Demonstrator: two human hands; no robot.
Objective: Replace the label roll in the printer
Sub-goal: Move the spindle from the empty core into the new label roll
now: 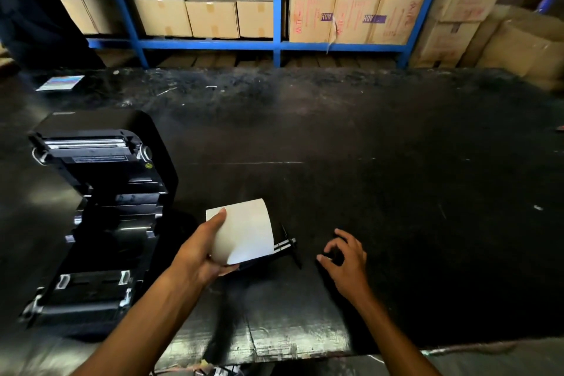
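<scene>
A black label printer (100, 210) stands on the left of the dark table with its lid swung open, showing the empty roll bay. My left hand (198, 250) grips a white label roll (244, 232) just right of the printer, slightly above the table. A black spindle (285, 246) sticks out of the roll's right end, with a flat black guide plate on it. My right hand (345, 259) hovers to the right of the spindle, fingers curled and apart; whether it pinches a small dark part I cannot tell.
The black, scuffed table (396, 177) stretches far to the right. A small printed card (61, 83) lies at the back left. Blue shelving (277, 9) with cardboard boxes stands behind the table. More boxes (518, 40) are stacked at the right. A person in dark clothes stands at the far left.
</scene>
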